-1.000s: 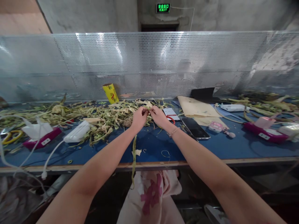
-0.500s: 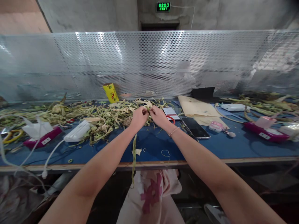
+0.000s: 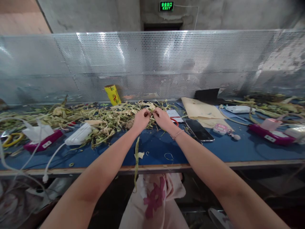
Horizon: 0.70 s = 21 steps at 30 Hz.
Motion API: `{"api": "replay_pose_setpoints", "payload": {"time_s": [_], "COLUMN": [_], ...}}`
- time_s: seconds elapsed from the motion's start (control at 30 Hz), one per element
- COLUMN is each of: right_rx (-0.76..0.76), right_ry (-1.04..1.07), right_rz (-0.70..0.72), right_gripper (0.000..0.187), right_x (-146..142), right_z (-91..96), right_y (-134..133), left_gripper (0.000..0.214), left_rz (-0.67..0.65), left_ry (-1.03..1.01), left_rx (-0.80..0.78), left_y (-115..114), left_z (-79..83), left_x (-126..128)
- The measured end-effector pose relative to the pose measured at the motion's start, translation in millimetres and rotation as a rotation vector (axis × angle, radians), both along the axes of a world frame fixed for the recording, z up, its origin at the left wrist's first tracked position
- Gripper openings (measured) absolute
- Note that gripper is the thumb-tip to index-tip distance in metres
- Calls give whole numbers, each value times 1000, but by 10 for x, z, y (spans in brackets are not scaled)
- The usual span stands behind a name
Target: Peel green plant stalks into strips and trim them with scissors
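My left hand [image 3: 142, 118] and my right hand [image 3: 162, 118] are close together over the front of a heap of wilted, pale green plant strips [image 3: 111, 119]. On each hand, thumb and fingers are pinched together. Whatever they hold is too small to make out against the pale strips behind. Nearer my body, a long green strip [image 3: 136, 159] hangs over the front edge of the blue table [image 3: 157, 149]. A small pale scrap [image 3: 141, 155] lies beside it.
A phone [image 3: 199, 130], a white card [image 3: 173, 115], a red ring-shaped handle [image 3: 174, 121] and brown paper [image 3: 202, 109] lie right of my hands. A white power bank [image 3: 79, 135] and purple power strip [image 3: 45, 141] with cables are left. A perforated metal screen [image 3: 152, 63] stands behind.
My hands have moved slightly apart from each other. The green piece seen between my fingertips earlier is no longer clearly visible. The things on the table lie as before.
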State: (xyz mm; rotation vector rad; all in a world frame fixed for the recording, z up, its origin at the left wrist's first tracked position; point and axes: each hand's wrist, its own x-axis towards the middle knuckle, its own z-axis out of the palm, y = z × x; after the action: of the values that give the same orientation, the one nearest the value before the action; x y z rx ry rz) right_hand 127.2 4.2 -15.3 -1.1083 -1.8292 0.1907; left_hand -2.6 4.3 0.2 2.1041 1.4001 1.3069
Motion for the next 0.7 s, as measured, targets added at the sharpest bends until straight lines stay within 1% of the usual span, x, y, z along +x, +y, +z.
{"api": "replay_pose_setpoints", "payload": {"time_s": [0.1, 0.2, 0.27, 0.4, 0.53, 0.6, 0.7], "right_rx": [20, 25, 24, 68, 79, 63, 8], "right_ry": [3, -7, -22, 0, 84, 130, 185], "right_rz": [22, 61, 82, 107, 30, 2, -20], "right_gripper": [7, 21, 24, 20, 16, 14, 10], "right_x": [12, 17, 16, 16, 12, 3, -13], "right_z": [15, 32, 46, 61, 71, 85, 115], "right_y": [-27, -60, -75, -71, -65, -75, -93], "left_gripper": [8, 11, 10, 12, 10, 10, 12], "left_rz": [-1, 5, -4, -43, -132, -149, -137], "left_ry": [40, 36, 1, -69, -123, -114, -37], "left_rx": [17, 11, 8, 23, 55, 60, 78], "left_y": [-25, -27, -20, -14, -16, -15, -11], "left_z": [17, 25, 23, 11, 8, 15, 32], "left_x": [0, 1, 0, -2, 9, 19, 36]}}
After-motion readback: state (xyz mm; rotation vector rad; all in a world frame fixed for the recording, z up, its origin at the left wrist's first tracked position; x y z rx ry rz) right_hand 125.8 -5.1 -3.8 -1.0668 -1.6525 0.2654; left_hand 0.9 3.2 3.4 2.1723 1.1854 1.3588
